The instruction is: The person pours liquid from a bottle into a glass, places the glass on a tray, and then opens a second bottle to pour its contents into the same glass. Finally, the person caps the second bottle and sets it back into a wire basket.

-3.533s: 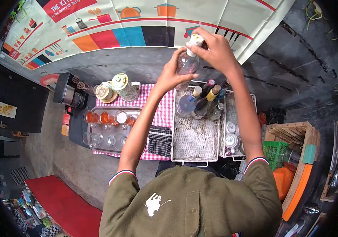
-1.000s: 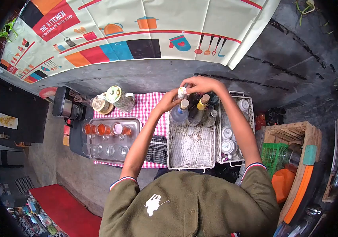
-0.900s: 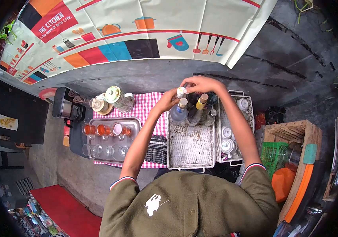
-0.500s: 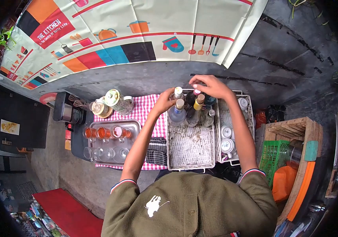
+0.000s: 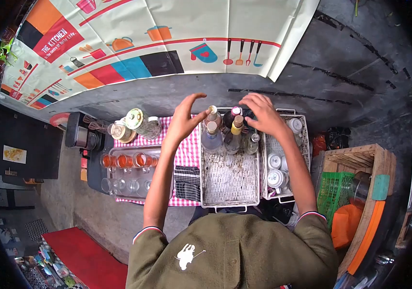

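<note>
Several bottles stand together at the far end of a white wicker tray [image 5: 230,188]. My left hand [image 5: 185,119] is raised at their left, fingers apart, its thumb close to the white-capped bottle [image 5: 213,113]. At their right my right hand [image 5: 265,115] hovers with spread, curved fingers and holds nothing. Between the hands are a clear bottle with a pale cap [image 5: 212,139], a yellow-necked bottle [image 5: 235,135] and a dark bottle with a pink top [image 5: 236,111]. A small clear bottle [image 5: 252,144] stands at the right.
Left of the wicker tray, a metal tray [image 5: 170,185] holds red drinks [image 5: 124,161] and empty glasses, below a floral pitcher [image 5: 143,126]. A dark checked cloth [image 5: 187,183] lies between the trays. White lidded cups [image 5: 277,178] sit in the right tray. Farther right is a wooden crate [image 5: 350,154].
My left hand has moved left and up off the bottles, and its fingers have opened. My right hand has shifted right, away from the pink-topped bottle.
</note>
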A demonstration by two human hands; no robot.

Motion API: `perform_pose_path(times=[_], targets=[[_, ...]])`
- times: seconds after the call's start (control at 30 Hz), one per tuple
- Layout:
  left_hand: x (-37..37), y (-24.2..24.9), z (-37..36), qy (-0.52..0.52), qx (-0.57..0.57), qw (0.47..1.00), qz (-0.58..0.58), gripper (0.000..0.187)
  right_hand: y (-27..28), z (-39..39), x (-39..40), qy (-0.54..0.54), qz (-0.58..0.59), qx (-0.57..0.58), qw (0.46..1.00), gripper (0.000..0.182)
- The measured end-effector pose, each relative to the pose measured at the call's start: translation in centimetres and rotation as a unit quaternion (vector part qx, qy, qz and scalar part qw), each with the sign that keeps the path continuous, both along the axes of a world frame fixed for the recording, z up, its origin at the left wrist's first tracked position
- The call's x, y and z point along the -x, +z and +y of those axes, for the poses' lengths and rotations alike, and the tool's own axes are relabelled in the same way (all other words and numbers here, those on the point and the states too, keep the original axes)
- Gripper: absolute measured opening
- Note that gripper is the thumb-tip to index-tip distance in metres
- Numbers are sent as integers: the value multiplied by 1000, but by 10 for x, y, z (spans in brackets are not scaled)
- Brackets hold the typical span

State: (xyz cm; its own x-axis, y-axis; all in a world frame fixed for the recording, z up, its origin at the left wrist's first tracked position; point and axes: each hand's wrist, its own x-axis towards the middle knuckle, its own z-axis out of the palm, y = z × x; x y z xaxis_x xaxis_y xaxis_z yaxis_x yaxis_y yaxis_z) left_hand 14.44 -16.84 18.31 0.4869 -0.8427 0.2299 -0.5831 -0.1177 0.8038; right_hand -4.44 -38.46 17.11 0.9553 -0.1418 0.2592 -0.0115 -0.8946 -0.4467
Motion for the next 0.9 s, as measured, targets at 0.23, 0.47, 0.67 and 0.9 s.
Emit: perform_pose_path(times=[0.23, 0.47, 0.67, 0.9], targets=[[16, 16, -32, -20, -120, 949, -291, 49, -22, 0, -12, 8, -21, 100, 995, 54], [-2, 23, -54, -119, -181, 951, -219, 45, -30, -1, -23, 6, -9, 103, 995, 44], [-11, 17, -70, -157, -187, 947, -210, 41, -27, 3, -31, -7, 58, 125, 990, 37], [-10, 13, -78, -176, -248, 933, -194, 41, -35, 3, -37, 14, 31, 185, 982, 31]])
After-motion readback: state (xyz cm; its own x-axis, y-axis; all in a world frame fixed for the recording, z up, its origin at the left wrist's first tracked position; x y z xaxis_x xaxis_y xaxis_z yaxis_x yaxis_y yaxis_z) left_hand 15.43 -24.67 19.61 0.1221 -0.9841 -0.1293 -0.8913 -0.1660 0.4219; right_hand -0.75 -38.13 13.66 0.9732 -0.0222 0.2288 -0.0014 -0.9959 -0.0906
